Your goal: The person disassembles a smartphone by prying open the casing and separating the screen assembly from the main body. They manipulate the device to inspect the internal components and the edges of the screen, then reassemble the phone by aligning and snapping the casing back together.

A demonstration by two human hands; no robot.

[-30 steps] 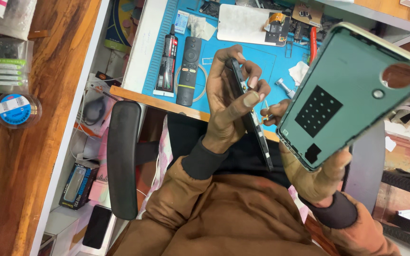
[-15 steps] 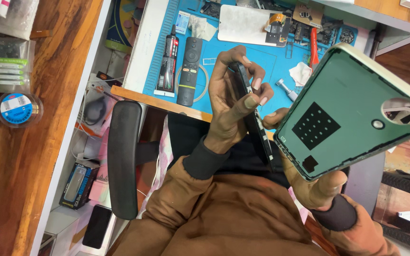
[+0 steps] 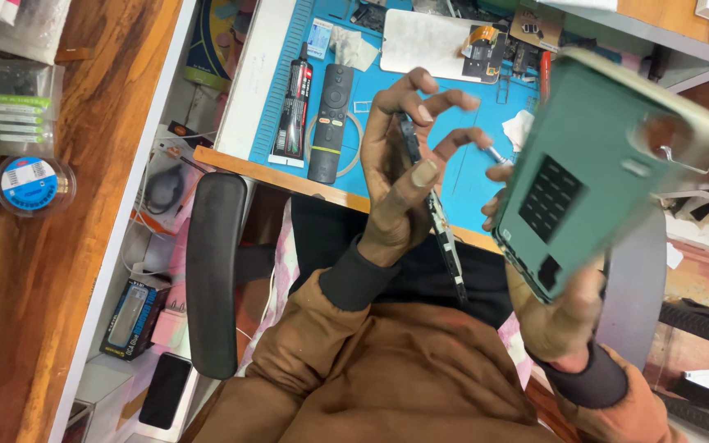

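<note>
My left hand (image 3: pixel 394 193) holds a thin dark phone body (image 3: pixel 446 242) edge-on, pinched by the thumb low down while the other fingers spread apart above it. My right hand (image 3: pixel 560 321) grips the lower end of a green phone back cover (image 3: pixel 596 160). The cover shows its inner side, with a dark grid patch and a camera cut-out, and it is blurred by motion. Both hands are raised over my lap in front of a blue work mat (image 3: pixel 371 90). Brown sleeves with dark cuffs cover both arms.
On the mat lie a black remote (image 3: pixel 330 123), a black glue tube (image 3: pixel 293 102), a white panel (image 3: pixel 428 41) and small parts. A black chair armrest (image 3: pixel 215 271) stands at the left. Beyond it are shelves with boxes and a wooden surface with a tape roll (image 3: pixel 30 184).
The green cover has swung and tilted in my right hand and is now blurred. My left fingers have spread apart above the dark phone body.
</note>
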